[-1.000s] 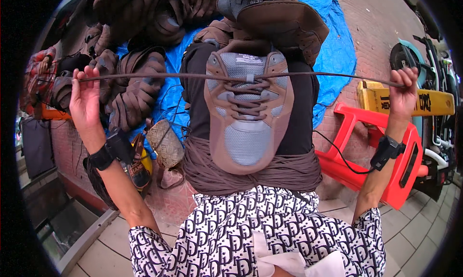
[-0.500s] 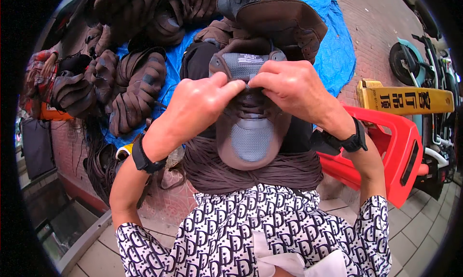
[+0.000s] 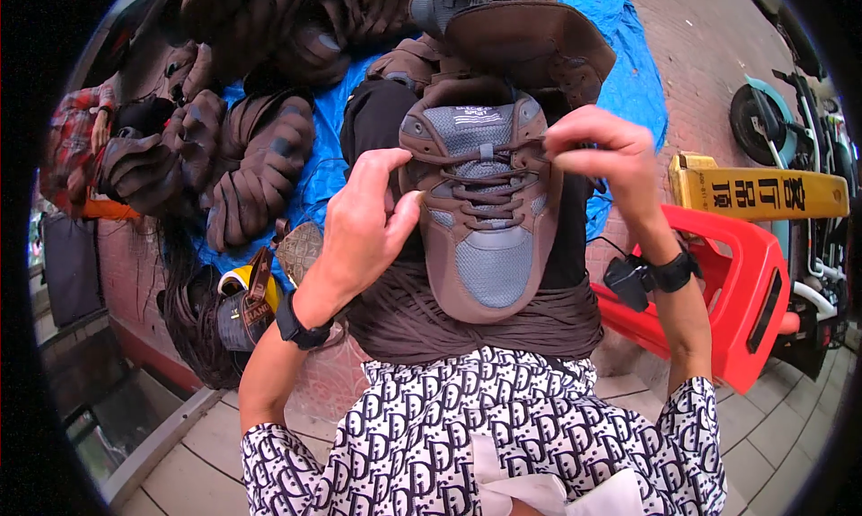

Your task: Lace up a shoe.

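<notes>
A brown and grey shoe upper (image 3: 494,269) lies over my lap, toe toward me. Its brown shoelace (image 3: 489,193) criss-crosses the grey tongue (image 3: 467,125). By the upper's left edge is my left hand (image 3: 364,220), with thumb and index finger apart and nothing visible between them. My right hand (image 3: 611,152) is at the upper's right edge, its fingertips pinched together where the lace runs out to the side. A thick bundle of loose brown laces (image 3: 395,314) is spread across my lap beneath the toe.
More brown uppers (image 3: 260,157) are piled on a blue tarp (image 3: 628,76) ahead and left. A red plastic stool (image 3: 754,291) stands at my right beside a yellow sign board (image 3: 763,188) and parked scooters. A person in a plaid sleeve (image 3: 76,139) is at far left.
My hands have parted from the middle of the tongue, the left going outward to the left and the right outward to the right. The laced front now shows fully.
</notes>
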### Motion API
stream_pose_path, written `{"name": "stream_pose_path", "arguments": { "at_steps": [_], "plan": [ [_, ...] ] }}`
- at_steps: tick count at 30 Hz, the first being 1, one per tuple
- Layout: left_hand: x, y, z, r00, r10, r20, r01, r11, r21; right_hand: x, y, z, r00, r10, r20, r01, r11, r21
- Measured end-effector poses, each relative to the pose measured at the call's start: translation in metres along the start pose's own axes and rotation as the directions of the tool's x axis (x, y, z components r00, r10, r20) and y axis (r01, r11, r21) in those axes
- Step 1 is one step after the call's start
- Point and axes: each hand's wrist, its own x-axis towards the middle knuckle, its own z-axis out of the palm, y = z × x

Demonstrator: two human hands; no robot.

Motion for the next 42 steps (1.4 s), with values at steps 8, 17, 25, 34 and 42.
{"name": "stream_pose_path", "arguments": {
  "at_steps": [8,17,25,34,42],
  "plan": [
    [0.017,-0.024,0.008,0.953,0.299,-0.047,-0.252,0.869,0.426,-0.036,0.028,-0.108,0.912,0.183,-0.368,0.080,0.799,0.596],
    [0.027,0.002,-0.004,0.964,-0.254,0.082,0.230,0.635,-0.738,-0.064,0.056,-0.161,0.931,0.175,-0.321,0.157,0.602,0.783],
    [0.044,-0.030,-0.044,0.962,-0.273,-0.021,-0.017,0.018,-1.000,-0.067,0.077,-0.168,0.967,0.166,-0.195,0.092,0.485,0.870],
    [-0.018,-0.113,-0.081,0.827,-0.561,-0.032,0.020,0.085,-0.996,-0.079,0.101,-0.179,0.873,0.326,-0.362,-0.047,0.796,0.603],
    [0.005,-0.205,-0.181,0.811,-0.562,-0.161,-0.119,0.111,-0.987,-0.059,0.073,-0.164,0.859,0.315,-0.403,-0.055,0.840,0.540]
  ]
}}
